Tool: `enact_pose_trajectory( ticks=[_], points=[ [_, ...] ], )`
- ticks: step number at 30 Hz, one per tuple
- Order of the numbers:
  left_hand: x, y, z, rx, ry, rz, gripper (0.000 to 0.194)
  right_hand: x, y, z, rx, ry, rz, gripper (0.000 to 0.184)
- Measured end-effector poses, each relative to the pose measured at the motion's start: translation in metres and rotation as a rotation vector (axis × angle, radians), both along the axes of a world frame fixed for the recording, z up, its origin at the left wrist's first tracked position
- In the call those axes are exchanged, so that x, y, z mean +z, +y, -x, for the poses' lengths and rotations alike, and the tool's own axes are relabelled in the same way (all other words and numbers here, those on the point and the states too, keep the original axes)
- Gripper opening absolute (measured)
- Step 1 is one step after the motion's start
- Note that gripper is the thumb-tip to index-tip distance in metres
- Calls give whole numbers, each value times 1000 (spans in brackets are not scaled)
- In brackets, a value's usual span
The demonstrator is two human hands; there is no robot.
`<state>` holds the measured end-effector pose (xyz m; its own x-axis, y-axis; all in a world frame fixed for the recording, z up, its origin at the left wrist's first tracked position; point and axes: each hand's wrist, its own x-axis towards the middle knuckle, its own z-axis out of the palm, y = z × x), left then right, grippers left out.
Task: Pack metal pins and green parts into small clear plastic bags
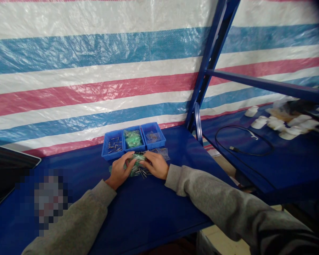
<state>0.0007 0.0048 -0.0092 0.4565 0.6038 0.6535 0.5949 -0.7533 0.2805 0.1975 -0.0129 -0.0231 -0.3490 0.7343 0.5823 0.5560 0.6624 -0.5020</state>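
Observation:
My left hand (121,170) and my right hand (156,164) are close together over the blue table, just in front of the bins. Both are closed on a greenish clear plastic bag (135,169), with fingers bent around its sides. Thin metal pins (143,172) lie in a loose bundle between the hands, at the bag's front. Behind them stand a left blue bin (104,150) with loose pins, a middle bin (134,148) with a green plastic bag (133,137), and a right bin (156,144) with a small clear bag (152,136).
Another clear bag (163,153) lies right of my right hand. A dark screen-like panel (10,173) stands at left, near a pixelated patch. A blue metal post (206,67) rises behind. On the right table lie a black cable (244,153) and several white cylindrical pieces (259,122).

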Motion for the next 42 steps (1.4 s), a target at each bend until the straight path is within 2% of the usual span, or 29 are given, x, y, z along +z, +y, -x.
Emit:
enact_pose_trajectory(
  ticks=[3, 6, 14, 17, 20, 24, 28, 34, 42],
  points=[
    [1, -2, 0, -47, -43, -6, 26, -2, 2, 0, -25, 13, 11, 20],
    [3, -2, -1, -112, 4, 6, 27, -4, 2, 0, -43, 27, 19, 21],
    [0, 2, 0, -129, 24, -34, 19, -1, 2, 0, -24, 28, 36, 30],
    [1, 1, 1, -113, 26, -37, 18, 2, 1, -1, -39, 45, 42, 32],
    [2, 0, 0, -86, -3, -34, 18, 7, -3, -2, -31, 110, 46, 23],
    [0, 2, 1, -61, -16, -45, 18, 12, -7, -2, 42, 166, 14, 33],
    [-3, 3, 3, -43, 19, -37, 22, 8, -6, -1, 62, 144, -10, 19],
    [2, 2, 1, -79, 31, -41, 18, 3, -5, 0, 12, 92, -13, 23],
    [-7, 2, 0, 15, 6, -84, 23, 7, -6, -2, 41, 169, -7, 26]
  ],
)
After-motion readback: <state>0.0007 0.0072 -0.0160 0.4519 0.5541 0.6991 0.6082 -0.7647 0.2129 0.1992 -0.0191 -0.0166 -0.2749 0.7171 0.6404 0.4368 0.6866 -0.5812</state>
